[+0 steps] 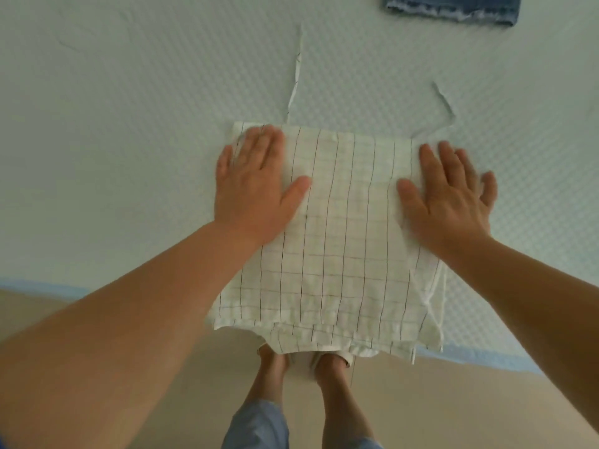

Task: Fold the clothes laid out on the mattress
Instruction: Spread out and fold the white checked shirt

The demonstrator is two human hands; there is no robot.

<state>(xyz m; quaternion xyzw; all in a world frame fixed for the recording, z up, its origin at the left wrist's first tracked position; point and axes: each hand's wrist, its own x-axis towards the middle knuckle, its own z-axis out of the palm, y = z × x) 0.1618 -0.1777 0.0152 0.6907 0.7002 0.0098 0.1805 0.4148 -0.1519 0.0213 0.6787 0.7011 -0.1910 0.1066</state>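
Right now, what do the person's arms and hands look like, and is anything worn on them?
Both forearms are bare up to the frame's edge, with no sleeves in view. The left hand and right hand wear no gloves, and no rings, watch or bracelets are visible. The picture is too blurred to judge nails or small marks.

Surface: I see a pale textured mattress [146, 108].
Near edge: checked top [337, 254], flat, hem overhanging.
Far right: denim [453, 8], well apart.

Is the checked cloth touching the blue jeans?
Apart. The head view shows bare mattress between the checked cloth and the blue jeans.
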